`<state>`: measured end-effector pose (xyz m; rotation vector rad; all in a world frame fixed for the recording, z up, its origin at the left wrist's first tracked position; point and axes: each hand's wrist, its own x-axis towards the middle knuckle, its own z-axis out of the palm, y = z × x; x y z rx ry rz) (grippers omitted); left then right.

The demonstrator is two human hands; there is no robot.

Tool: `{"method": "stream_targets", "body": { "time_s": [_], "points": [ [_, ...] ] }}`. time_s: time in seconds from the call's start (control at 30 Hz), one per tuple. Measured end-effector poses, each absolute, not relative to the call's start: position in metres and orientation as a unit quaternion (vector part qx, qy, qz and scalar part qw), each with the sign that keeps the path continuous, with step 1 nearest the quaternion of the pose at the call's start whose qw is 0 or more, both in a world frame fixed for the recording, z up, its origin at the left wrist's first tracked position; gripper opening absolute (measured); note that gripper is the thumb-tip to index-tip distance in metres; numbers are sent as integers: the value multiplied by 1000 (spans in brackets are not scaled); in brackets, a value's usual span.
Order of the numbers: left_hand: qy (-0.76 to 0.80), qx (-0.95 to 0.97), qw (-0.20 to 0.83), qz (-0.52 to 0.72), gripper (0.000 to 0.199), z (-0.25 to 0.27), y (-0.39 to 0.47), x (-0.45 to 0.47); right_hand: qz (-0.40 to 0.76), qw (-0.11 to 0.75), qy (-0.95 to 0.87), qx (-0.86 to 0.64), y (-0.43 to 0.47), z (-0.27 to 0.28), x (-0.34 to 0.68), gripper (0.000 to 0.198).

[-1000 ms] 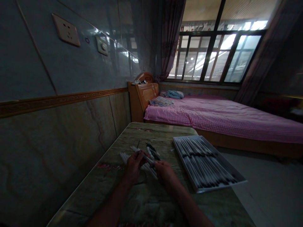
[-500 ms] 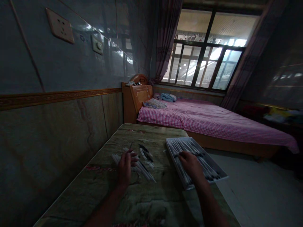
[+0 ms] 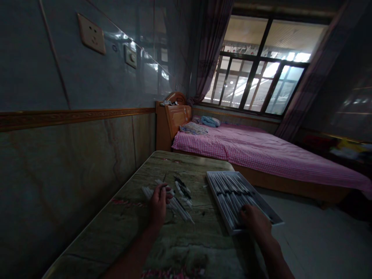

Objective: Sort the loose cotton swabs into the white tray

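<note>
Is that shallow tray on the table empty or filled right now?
Filled: two rows of pen-like sticks lie in the tray, with the right hand over its near end.

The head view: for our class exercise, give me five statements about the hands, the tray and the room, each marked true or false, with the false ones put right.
1. The right hand is at the tray. True.
2. The left hand is inside the tray. False: it is by the loose pale sticks on the table.
3. The tray holds a single stick. False: it holds many slim sticks.
4. The bed has a pink cover. True.
5. The wall socket is right of the window in the picture. False: it is to the left.
</note>
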<state>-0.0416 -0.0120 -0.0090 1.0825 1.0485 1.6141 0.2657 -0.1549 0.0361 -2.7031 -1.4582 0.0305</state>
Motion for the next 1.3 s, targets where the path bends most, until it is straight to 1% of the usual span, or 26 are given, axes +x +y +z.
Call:
{"method": "stream_targets", "body": {
  "time_s": [0.1,0.2,0.3,0.37,0.4,0.47,0.57,0.7,0.87,1.07,1.13,1.17,1.3],
  "points": [
    [430,411,451,665,36,-7,-10,-44,-9,45,-480,-876,-154,40,259,31],
    [434,398,450,672,37,-7,-8,-45,-8,115,-527,-842,-147,44,236,32],
    [440,387,452,673,38,-9,-6,-45,67,193,-608,-767,-132,43,196,29],
    [445,384,451,672,37,-11,-4,-45,118,212,-650,-720,-120,39,164,28],
    [448,385,449,671,36,-13,-3,-46,132,202,-664,-708,-114,37,149,27],
    [453,386,445,670,32,-14,-2,-47,128,153,-672,-713,-105,33,122,23],
    [461,382,446,665,27,-13,-1,-47,77,85,-681,-723,-95,29,94,21],
    [465,382,447,662,24,-11,-2,-45,26,39,-689,-723,-89,24,82,23],
    [461,404,447,651,22,-15,-2,-41,-3,10,-678,-735,-87,21,80,24],
    [460,498,419,604,20,-16,-12,-36,-4,13,-682,-731,-89,21,87,23],
    [458,535,409,580,21,-13,-18,-35,-6,35,-676,-736,-91,18,94,24],
    [458,552,405,567,22,-11,-21,-35,-12,59,-671,-739,-92,15,98,24],
    [450,605,418,507,30,-8,-29,-31,-42,208,-681,-701,-94,-2,107,25]
  ]
}}
